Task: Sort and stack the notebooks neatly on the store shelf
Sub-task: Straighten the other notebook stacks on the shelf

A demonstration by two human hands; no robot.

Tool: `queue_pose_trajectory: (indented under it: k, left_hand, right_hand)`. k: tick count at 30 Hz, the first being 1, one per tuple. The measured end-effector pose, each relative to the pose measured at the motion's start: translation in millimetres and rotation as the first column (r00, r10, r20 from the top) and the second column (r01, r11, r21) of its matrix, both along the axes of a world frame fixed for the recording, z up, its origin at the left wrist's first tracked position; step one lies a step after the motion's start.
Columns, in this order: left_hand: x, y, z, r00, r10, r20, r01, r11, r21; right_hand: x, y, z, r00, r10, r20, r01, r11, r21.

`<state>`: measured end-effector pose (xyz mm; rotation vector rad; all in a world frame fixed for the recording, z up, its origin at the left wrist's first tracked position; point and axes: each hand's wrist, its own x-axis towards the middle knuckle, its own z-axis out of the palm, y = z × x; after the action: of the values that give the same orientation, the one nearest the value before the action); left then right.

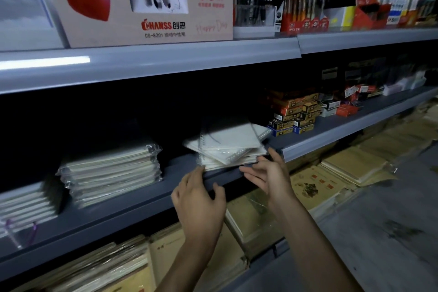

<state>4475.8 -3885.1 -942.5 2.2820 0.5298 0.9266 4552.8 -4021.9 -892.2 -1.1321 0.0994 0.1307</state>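
A messy pile of white spiral notebooks (227, 144) in clear wrap lies fanned out on the grey middle shelf (132, 199). My left hand (199, 199) reaches up from below, fingers relaxed, fingertips touching the pile's lower left corner. My right hand (267, 173) is spread beside the pile's right front corner, fingertips at its edge. Neither hand grips anything. To the left sits a neater stack of wrapped white notebooks (111, 170), and another stack (23, 206) lies at the far left.
Small boxed goods (294, 114) stand right of the pile on the same shelf. The upper shelf holds a pen display box with a red heart (137, 2) and pens (305, 5). Tan notebooks (350, 168) fill the lower shelf.
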Motion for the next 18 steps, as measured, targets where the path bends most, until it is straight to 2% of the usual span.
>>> queue_pose_trajectory:
  k: [2,8,11,15,18]
  left_hand:
    - [1,-5,4,1.0,0.017,-0.02,-0.018,0.999,-0.05]
    - [5,-14,3,0.998,0.06,0.005,-0.06,0.997,-0.054]
    - [5,-17,4,0.998,0.06,0.018,-0.06,0.998,0.01]
    - [7,-19,7,0.995,0.056,0.078,-0.05,0.996,-0.068]
    - [5,-23,3,0.996,0.023,0.086,-0.022,1.0,-0.008]
  right_hand:
    - [2,-1,-2,1.0,0.008,0.003,-0.008,1.0,-0.03]
    - [10,-5,-9,0.998,0.021,0.057,-0.007,0.974,-0.226]
    - [14,-7,-10,0.997,0.029,0.072,-0.012,0.972,-0.236]
    - [15,-7,-9,0.996,0.048,0.08,-0.029,0.975,-0.222]
    - [15,-8,-8,0.995,0.062,0.075,-0.044,0.972,-0.23]
